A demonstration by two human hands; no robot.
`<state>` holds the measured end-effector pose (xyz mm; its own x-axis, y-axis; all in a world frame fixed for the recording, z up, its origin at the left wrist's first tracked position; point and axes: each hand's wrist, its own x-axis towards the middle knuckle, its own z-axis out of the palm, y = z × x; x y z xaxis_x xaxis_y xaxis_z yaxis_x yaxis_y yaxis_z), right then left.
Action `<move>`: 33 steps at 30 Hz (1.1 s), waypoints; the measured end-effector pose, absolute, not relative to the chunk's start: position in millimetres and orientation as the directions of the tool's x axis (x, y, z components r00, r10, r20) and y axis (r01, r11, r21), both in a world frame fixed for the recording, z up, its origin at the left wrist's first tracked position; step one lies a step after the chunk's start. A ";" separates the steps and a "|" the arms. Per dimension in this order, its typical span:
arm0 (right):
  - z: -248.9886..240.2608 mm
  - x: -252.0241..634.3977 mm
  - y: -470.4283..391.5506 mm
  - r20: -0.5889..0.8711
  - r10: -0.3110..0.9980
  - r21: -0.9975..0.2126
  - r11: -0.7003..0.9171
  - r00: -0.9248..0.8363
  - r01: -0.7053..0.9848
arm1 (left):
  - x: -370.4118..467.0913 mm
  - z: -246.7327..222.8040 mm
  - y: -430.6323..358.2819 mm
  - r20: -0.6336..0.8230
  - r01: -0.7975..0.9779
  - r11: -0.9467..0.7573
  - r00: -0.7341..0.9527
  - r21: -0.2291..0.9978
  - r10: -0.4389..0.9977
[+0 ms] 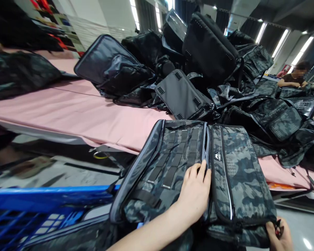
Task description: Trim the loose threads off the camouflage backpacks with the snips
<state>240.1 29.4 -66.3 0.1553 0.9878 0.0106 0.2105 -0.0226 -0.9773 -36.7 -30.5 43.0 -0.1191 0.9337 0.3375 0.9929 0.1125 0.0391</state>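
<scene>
Past the pink-covered table (94, 108) I see a pale wall (113, 17) and dark curtains (147, 15) split by bright window strips (135, 14); the pale floor (298, 230) shines.

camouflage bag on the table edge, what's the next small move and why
Probably ease the narrow dark gap a little wider with the left hand: its fingers lie at the gap's near end on the camouflage bag, while the right hand, at the bag's lower corner, could steady it.
</scene>
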 end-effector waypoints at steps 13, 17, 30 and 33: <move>-23.2 221.9 38.1 0.295 0.954 -0.805 0.217 0.055 0.552 | -48.7 27.2 -94.0 0.487 0.993 -0.107 0.072 0.044 0.870; 11.0 193.8 48.6 0.345 0.939 -0.801 0.295 -0.001 0.522 | -57.5 37.9 -87.0 0.578 0.977 -0.190 0.098 0.100 0.810; 63.9 140.7 79.2 0.479 0.845 -0.833 0.523 -0.237 0.180 | -125.5 94.2 -3.7 0.653 0.997 -0.026 -0.025 0.068 0.757; 66.2 140.6 87.3 0.584 0.710 -0.724 0.675 -0.394 0.143 | -141.4 109.8 7.3 0.568 0.991 -0.016 -0.063 0.134 0.821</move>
<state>140.6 87.3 66.2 -0.3943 0.7098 0.5837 0.1433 0.6749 -0.7238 -141.4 7.3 109.8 -0.0632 0.8208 0.5676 0.9908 -0.0163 0.1340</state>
